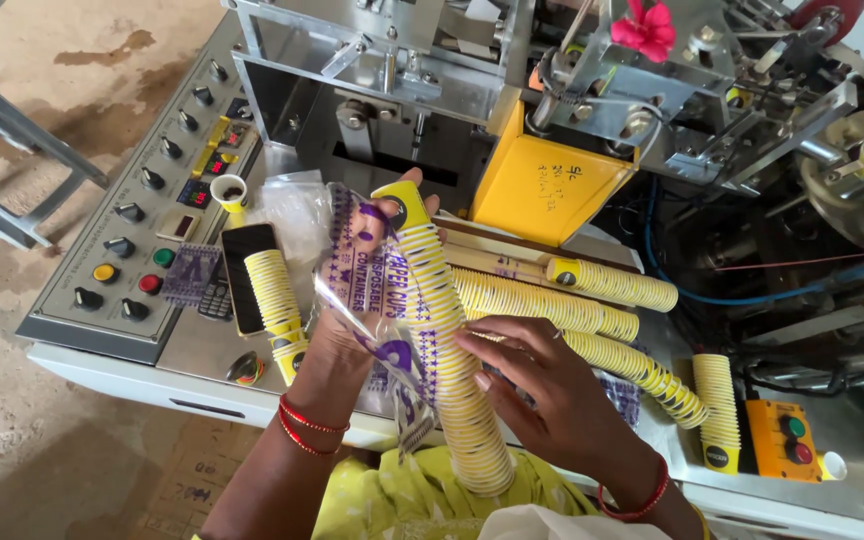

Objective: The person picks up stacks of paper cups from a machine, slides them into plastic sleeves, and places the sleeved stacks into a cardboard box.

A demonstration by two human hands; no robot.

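Yellow-and-white nested paper cups (452,360), stacked into one long column, sit between both hands, running from just below the machine's yellow chute (542,190) down toward my lap. My left hand (352,290) grips the upper part of the column together with a clear plastic sleeve bag printed in purple (377,320); its fingers are wrapped around bag and cups alike, thumb tip showing near the top cup. My right hand (542,375) rests against the middle of the column, fingers extended and held close together, pressing flat on the cups rather than pinching them.

Further cup columns (572,305) lie side by side on the grey metal counter (202,350), touching one another; a shorter stack (277,295) lies over a black phone (242,275), beside the control panel with its knobs and coloured buttons (142,230). Another stack (719,410) stands upright near an orange switch box (782,440).

Risks noted: the column is long and held at two places only, so it could buckle or separate at its lower end, which hangs unsupported. The bag mouth appears crumpled, though I cannot see it clearly; cup rims may snag there and tear the film. The lying columns could roll off the counter edge if nudged.
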